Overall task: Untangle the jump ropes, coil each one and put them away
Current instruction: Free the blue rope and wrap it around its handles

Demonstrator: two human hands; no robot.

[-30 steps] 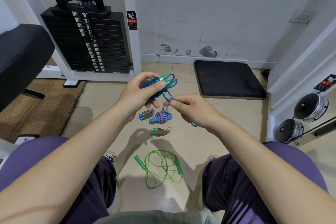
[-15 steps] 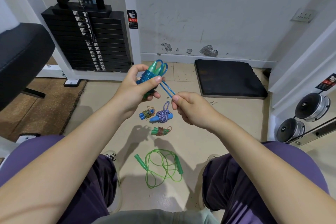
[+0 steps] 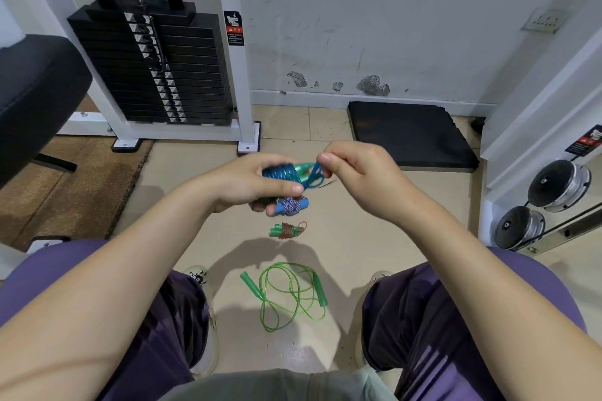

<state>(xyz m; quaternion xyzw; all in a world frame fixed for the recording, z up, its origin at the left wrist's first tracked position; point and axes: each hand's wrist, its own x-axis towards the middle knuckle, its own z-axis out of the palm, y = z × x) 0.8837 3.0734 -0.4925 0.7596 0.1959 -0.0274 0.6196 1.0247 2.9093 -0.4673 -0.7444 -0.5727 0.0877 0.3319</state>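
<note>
Left hand [image 3: 250, 182] grips the blue plastic jump rope coiled round its green handles [image 3: 286, 172], held above the floor. Right hand [image 3: 355, 172] pinches the rope's free end loop. Loose green translucent rope [image 3: 290, 295] lies on the beige tiled floor [image 3: 358, 238] between the feet; two wound bundles beyond.

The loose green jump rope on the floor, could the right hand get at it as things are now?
Probably not yet. The right hand pinches the cord end of the blue jump rope, whose bundle the left hand holds. The green jump rope lies uncovered between the feet, so once that grip is released the way down looks free.
</note>
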